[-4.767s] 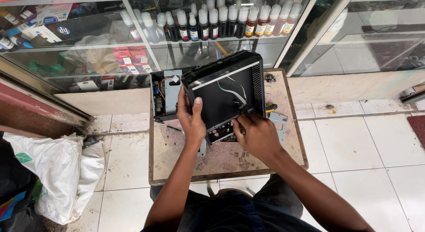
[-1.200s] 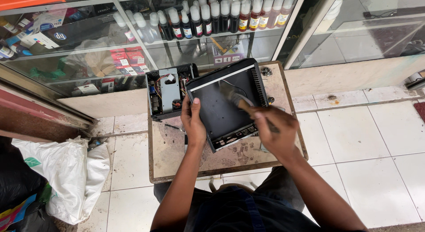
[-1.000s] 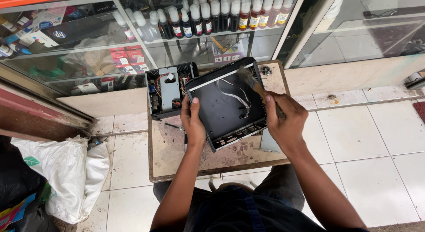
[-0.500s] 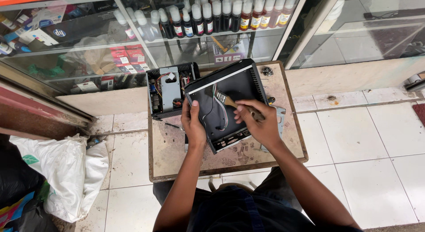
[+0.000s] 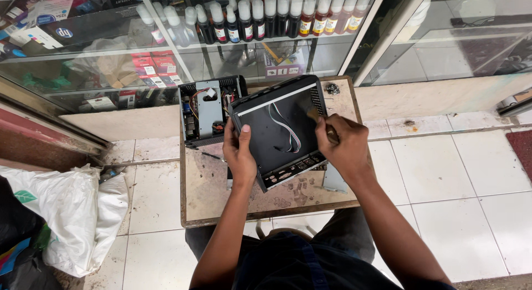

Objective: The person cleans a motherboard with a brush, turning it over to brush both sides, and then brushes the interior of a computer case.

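Left hand fingers grasping left edge of black metal case shell, tilted over counter. Right hand clenched round brush handle inside shell. Opened circuit chassis just beside.

You work in soft, even daylight, with only faint shadows under your forearms. The glass cabinet ahead throws pale reflections that veil its shelves. The wide lens bends the floor tiles near the edges. The centre stays sharp; your right hand blurs slightly.
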